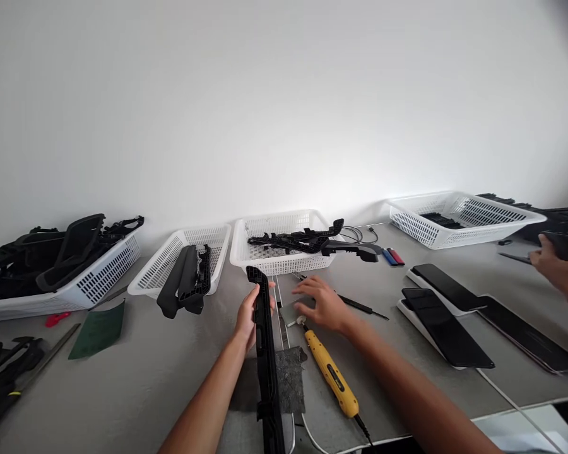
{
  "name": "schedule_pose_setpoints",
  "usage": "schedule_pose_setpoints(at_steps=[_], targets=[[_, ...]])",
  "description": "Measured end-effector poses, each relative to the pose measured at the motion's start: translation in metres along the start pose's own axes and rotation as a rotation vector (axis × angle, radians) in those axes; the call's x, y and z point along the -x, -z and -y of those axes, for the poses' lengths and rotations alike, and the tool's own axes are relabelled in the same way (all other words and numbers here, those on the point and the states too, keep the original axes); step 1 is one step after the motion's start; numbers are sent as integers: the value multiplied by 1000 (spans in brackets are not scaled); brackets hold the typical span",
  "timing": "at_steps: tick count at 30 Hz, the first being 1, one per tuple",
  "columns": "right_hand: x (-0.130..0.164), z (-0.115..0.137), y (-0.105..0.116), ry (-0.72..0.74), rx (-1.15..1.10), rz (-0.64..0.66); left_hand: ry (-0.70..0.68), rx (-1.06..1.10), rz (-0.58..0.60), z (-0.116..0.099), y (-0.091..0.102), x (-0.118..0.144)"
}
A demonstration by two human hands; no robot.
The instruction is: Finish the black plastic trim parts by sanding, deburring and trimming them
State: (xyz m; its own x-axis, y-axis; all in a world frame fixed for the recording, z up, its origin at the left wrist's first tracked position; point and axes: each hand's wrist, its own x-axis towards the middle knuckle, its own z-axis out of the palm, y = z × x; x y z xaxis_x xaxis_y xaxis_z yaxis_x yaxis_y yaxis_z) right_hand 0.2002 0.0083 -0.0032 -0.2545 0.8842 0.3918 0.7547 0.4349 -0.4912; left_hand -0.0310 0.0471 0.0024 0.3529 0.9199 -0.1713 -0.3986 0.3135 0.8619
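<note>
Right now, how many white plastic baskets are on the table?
4. One at far left piled with black parts, one left of centre with black parts hanging over its rim, one in the middle behind the hands, one at far right. None appears hidden.

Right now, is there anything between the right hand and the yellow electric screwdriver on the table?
Nothing visible is between them. The right hand rests flat on a small grey plate, and the yellow electric screwdriver lies just beside it, its tip near the palm. The left hand holds a long black plastic part, off to the side.
</note>
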Motion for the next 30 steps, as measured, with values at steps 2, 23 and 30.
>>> schedule_pose_setpoints(at_steps=[2, 23, 30], targets=[[-2, 11, -4, 76, -34, 88, -34, -17, -18, 2, -2, 1], [-6, 28, -1, -15, -409, -207, -63, -433, 234, 19, -10, 16], [-11, 23, -8, -141, -447, -233, -139, -657, 278, 17, -18, 26]])
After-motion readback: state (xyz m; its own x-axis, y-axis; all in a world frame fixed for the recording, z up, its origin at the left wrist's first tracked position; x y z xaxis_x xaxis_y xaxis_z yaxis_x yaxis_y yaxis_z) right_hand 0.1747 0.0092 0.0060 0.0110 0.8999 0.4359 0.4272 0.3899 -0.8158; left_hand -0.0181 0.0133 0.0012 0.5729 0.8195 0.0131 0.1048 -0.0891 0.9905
